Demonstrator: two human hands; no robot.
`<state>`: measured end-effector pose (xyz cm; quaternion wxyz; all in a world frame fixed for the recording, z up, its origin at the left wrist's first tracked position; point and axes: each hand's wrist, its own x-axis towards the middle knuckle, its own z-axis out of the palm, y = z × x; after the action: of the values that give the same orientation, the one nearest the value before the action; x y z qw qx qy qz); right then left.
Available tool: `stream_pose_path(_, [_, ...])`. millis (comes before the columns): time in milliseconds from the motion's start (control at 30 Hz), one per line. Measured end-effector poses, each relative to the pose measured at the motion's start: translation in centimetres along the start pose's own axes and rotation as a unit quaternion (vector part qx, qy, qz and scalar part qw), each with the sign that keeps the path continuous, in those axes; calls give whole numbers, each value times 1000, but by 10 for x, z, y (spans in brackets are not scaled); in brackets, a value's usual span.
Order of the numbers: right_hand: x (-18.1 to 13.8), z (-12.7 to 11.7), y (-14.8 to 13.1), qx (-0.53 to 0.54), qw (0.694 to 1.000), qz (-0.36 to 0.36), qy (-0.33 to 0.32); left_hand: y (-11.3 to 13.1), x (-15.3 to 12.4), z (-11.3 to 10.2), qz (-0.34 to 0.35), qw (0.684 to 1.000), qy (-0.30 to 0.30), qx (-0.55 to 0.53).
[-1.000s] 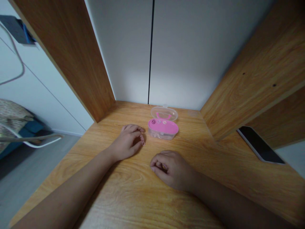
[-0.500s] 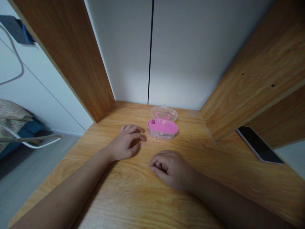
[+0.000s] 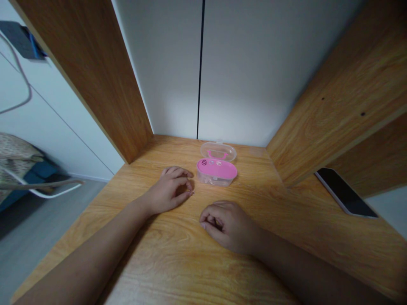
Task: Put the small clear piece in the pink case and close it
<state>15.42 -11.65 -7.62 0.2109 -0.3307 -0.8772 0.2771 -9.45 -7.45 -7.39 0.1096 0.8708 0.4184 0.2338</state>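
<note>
A small pink box with a clear hinged lid stands open near the back of the wooden desk; a few tiny round items lie on its pink insert. My left hand rests on the desk just left of the box, fingers curled with the tips pressed to the wood, apart from the box. My right hand lies nearer to me, in front of the box, fingers curled into a loose fist. What either hand holds, if anything, is hidden.
Wooden side panels wall the desk in on the left and right. A dark phone lies on the right ledge. A white wall closes the back. A chair stands on the floor at left.
My left hand's fingers shifted slightly beside the box, first stretching a little, then curling back. My right hand has stayed still.
</note>
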Motion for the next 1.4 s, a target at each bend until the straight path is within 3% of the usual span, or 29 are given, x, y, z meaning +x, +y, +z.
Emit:
stream_pose_path(267, [0,0,0,-2,1000,-6,2,3,1,-1,-4,1000,-7,-14])
stream_pose_path(633, [-2,1,3,0,1000,-2,2,-3,3,2,54,996,-23,-70])
stream_pose_path(1033, [0,1,3,2,1000,0,11,-4,3,3,59,998,-2,-38])
stream_pose_path(1200, [-2,1,0,4,1000,0,19,2,3,2,63,993,10,-104])
stream_pose_path(1400, [0,4,3,56,991,83,84,25,3,5,22,976,22,-213])
